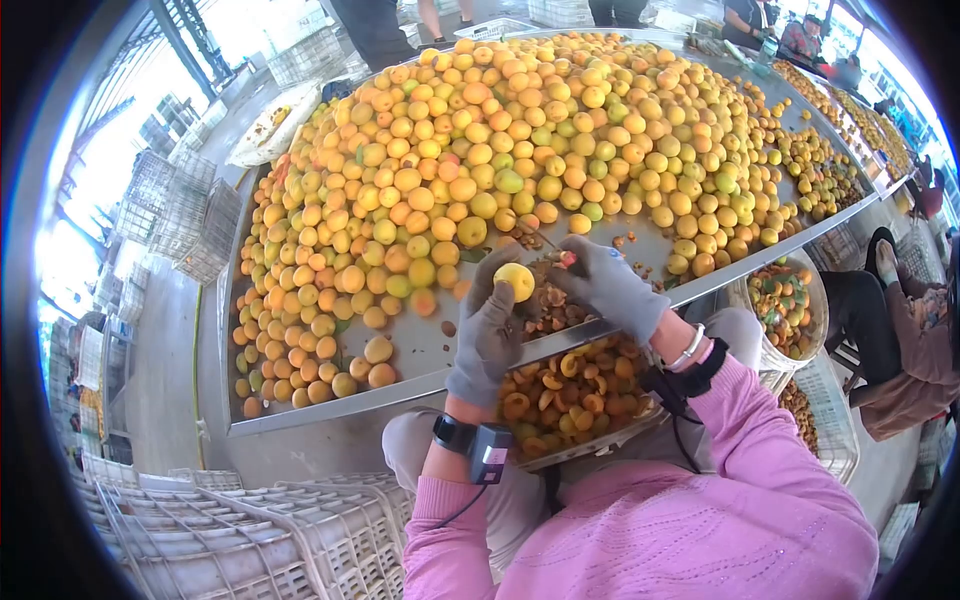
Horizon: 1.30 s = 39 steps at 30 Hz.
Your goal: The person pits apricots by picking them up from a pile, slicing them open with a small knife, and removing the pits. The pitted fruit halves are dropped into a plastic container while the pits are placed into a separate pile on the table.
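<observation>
My left hand point(487, 325), in a grey glove, holds a yellow apricot point(515, 282) between thumb and fingers above the table's near edge. Just right of it, my right hand point(608, 287), also gloved, is closed around a small tool point(568, 259) with a reddish part; its thin tip points up and left. A large heap of yellow and orange apricots point(440, 150) covers the metal table point(420, 385) beyond my hands. Brown pits and scraps point(550, 308) lie between my hands. Below the edge, a crate of split apricot pieces point(575, 395) rests at my lap.
A bucket of apricots point(780, 305) stands at the right, near a seated person point(905, 330). White plastic crates point(270, 540) are stacked at the lower left, with more crates point(180, 210) beyond. Other people stand or sit past the table's far side.
</observation>
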### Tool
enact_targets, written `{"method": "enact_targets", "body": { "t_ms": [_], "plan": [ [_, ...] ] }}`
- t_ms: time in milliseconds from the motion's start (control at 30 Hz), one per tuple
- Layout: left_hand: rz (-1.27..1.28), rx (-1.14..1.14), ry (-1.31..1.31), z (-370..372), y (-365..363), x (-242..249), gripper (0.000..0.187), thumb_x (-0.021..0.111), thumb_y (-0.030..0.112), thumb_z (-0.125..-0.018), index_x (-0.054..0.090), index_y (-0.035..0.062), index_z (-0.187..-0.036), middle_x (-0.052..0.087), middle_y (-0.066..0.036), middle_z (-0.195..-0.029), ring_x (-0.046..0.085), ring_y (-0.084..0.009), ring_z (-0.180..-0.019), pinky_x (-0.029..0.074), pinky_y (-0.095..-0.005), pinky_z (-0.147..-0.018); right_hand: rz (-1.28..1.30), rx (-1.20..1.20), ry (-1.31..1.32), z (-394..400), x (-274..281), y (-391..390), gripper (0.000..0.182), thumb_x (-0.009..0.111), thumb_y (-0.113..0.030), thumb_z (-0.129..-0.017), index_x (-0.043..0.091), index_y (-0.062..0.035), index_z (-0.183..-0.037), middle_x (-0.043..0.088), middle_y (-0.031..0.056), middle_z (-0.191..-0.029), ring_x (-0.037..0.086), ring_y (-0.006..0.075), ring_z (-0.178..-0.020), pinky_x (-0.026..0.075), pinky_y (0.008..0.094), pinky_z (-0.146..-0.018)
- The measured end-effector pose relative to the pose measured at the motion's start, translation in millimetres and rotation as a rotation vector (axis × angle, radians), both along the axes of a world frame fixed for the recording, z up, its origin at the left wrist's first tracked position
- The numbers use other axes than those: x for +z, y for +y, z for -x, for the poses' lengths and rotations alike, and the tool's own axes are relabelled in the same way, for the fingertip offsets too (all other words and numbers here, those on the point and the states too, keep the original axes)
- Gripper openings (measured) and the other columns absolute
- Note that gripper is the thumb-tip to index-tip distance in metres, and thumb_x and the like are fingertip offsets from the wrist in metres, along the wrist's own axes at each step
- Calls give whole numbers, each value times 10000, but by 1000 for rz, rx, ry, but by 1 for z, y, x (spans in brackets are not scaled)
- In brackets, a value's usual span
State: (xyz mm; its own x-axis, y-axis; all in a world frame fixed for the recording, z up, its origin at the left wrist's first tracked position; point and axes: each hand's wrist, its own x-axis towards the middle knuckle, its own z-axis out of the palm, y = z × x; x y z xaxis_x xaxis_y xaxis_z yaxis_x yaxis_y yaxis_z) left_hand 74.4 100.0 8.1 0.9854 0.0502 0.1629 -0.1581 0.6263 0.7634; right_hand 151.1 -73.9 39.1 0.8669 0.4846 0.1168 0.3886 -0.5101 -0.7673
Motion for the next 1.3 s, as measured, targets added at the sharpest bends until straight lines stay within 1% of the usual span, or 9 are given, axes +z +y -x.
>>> {"method": "enact_targets", "body": {
  "t_ms": [200, 567, 733, 933, 1033, 1100, 1167, 1233, 1300],
  "plan": [
    [185, 4, 10, -5, -11, -5, 435, 532, 374, -990, 499, 61, -1291, 598, -36, -1013, 563, -118, -829, 468, -254, -736, -480, 233, 433, 34, 23, -3, 460, 550, -436, -977, 563, 18, -1056, 560, 28, -800, 480, 121, -729, 446, 295, -661],
    [116, -14, 2, 5, -16, -3, 384, 488, 390, -1010, 495, 73, -1226, 584, -31, -1039, 579, -107, -862, 501, -245, -728, -413, 139, 291, 42, 7, 15, 411, 532, -397, -997, 580, 9, -1033, 594, 41, -808, 521, 102, -750, 471, 291, -683],
    [198, -30, 85, 10, -21, 0, 394, 535, 379, -985, 489, 71, -1228, 582, -93, -1139, 609, -216, -1032, 519, -362, -896, -365, 84, 281, 41, 1, 20, 382, 527, -377, -999, 584, 0, -1013, 605, 53, -795, 529, 97, -741, 479, 298, -668],
    [84, 84, 52, 3, -24, -6, 293, 533, 302, -1000, 512, 68, -1174, 580, -68, -1089, 603, -176, -973, 517, -320, -859, -431, 38, 315, 38, -14, 24, 372, 537, -359, -996, 592, 9, -1008, 587, 30, -762, 510, 90, -699, 471, 281, -644],
    [-198, 295, 95, -3, -24, -8, 223, 546, 245, -997, 547, 59, -1121, 578, -49, -1052, 590, -152, -920, 505, -285, -825, -329, -2, 348, 36, -3, 22, 357, 541, -336, -989, 592, 17, -990, 630, 101, -751, 599, 161, -686, 489, 340, -647],
    [-317, 334, 107, -8, -19, -16, 215, 553, 202, -992, 526, 62, -1153, 565, -36, -1051, 571, -127, -915, 498, -263, -795, 38, -5, 7, 31, 4, 21, 330, 544, -307, -973, 587, 21, -972, 652, 206, -784, 664, 332, -764, 494, 421, -675],
    [-438, 380, 113, -7, -16, -11, 226, 561, 160, -987, 505, 64, -1184, 553, -24, -1051, 551, -102, -911, 492, -240, -765, 123, -97, -63, 26, 3, 19, 321, 542, -299, -967, 581, 20, -970, 648, 232, -811, 643, 382, -819, 489, 448, -693],
    [1, 283, 137, -3, -13, 6, 222, 560, 165, -989, 511, 48, -1170, 568, -29, -1024, 562, -108, -906, 492, -238, -764, 208, -185, -138, 24, 4, 20, 312, 540, -290, -961, 575, 19, -969, 643, 259, -838, 622, 433, -873, 485, 474, -712],
    [127, 267, 63, -3, -13, 0, 285, 555, 243, -992, 546, 38, -1190, 596, -56, -1058, 587, -157, -954, 503, -296, -827, 58, -64, 52, 36, 8, 15, 314, 542, -281, -962, 571, 25, -1027, 653, 242, -830, 633, 428, -847, 492, 460, -714]
  ]
}}
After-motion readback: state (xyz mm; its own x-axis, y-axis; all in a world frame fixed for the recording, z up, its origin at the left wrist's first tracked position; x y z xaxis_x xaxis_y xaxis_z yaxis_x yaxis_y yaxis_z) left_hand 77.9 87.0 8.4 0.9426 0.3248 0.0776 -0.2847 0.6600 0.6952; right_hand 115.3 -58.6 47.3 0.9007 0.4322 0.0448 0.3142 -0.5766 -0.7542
